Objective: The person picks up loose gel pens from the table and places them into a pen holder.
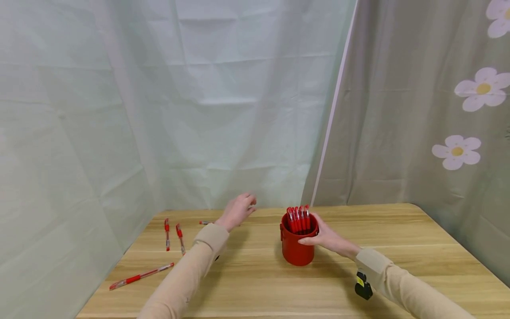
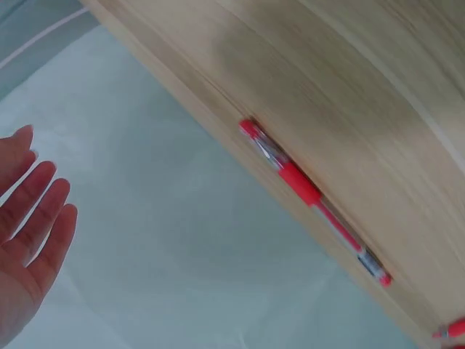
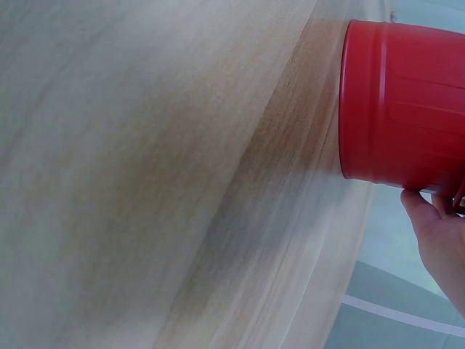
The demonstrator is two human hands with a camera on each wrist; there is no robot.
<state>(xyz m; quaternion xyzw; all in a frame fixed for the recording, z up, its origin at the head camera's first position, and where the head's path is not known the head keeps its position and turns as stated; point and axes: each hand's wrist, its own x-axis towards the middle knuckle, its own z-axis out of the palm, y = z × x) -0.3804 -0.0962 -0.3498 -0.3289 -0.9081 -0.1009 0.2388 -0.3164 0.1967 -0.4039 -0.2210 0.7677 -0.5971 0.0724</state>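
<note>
A red pen holder stands upright on the wooden table, with several red pens upright in it. My right hand grips its right side, the thumb on the near side just below the rim. In the right wrist view the fingers touch the holder's wall. Raised over the far part of the table, my left hand has loosely bent fingers and holds nothing. The nearest loose pen lies along the far table edge; in the head view the left wrist partly hides it.
Two red pens, one farther left and one beside it, lie on the table's left side. Nearer to me is another pen, lying at a slant. Curtains hang behind the far edge of the table.
</note>
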